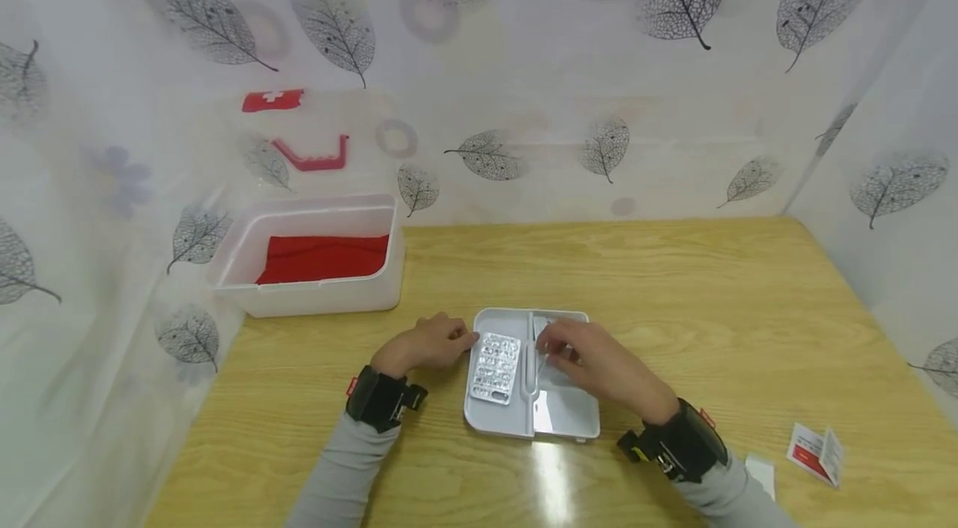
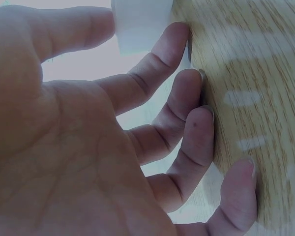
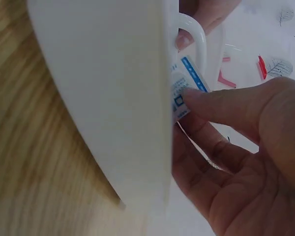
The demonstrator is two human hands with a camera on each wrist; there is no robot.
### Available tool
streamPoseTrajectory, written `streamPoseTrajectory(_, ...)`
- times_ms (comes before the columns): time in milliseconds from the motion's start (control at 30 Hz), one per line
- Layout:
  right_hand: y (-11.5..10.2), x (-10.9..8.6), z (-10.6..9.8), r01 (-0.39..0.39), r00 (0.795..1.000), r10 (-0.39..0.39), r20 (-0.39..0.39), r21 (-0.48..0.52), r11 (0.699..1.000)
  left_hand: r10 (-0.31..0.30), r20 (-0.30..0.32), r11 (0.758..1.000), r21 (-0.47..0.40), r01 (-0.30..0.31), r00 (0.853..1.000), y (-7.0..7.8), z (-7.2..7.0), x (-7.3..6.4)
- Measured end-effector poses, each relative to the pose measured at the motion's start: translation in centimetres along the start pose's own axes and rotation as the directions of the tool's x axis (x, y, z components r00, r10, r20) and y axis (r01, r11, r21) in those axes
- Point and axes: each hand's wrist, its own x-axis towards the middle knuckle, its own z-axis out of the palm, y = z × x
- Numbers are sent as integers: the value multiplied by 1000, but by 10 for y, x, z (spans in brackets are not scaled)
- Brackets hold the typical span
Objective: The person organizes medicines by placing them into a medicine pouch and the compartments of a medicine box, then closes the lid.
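Observation:
An opened white plastic case (image 1: 479, 420) with a raised middle divider lies on the table. In its left half sits a flat white piece (image 1: 496, 368) with rows of shiny clear bumps. My left hand (image 1: 434, 341) pinches the case's left rim between thumb and bent index finger; its other fingertips rest against the wood in the left wrist view. Over the right half, my right hand (image 1: 591, 362) pinches a small white packet with blue print (image 3: 187, 83), seen best in the right wrist view. The case wall hides part of that packet.
A translucent bin (image 1: 322, 299) holding red cloth (image 1: 325, 258) stands at the back left. A folded red-and-white card (image 1: 814, 455) and a white slip (image 1: 762, 475) lie near my right forearm. Leaf-patterned sheeting (image 1: 524, 112) surrounds the wooden table (image 1: 711, 287).

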Motion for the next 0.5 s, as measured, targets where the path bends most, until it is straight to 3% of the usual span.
streamPoseTrajectory(200, -1, 1, 6, -42, 999, 43, -22, 45, 998, 9, 6, 1000, 19, -9, 1000, 1, -1, 0)
streamPoseTrajectory(500, -6, -9, -1, -109, 993, 106, -57, -44, 993, 20, 7, 999, 26, -20, 1000, 0, -1, -1)
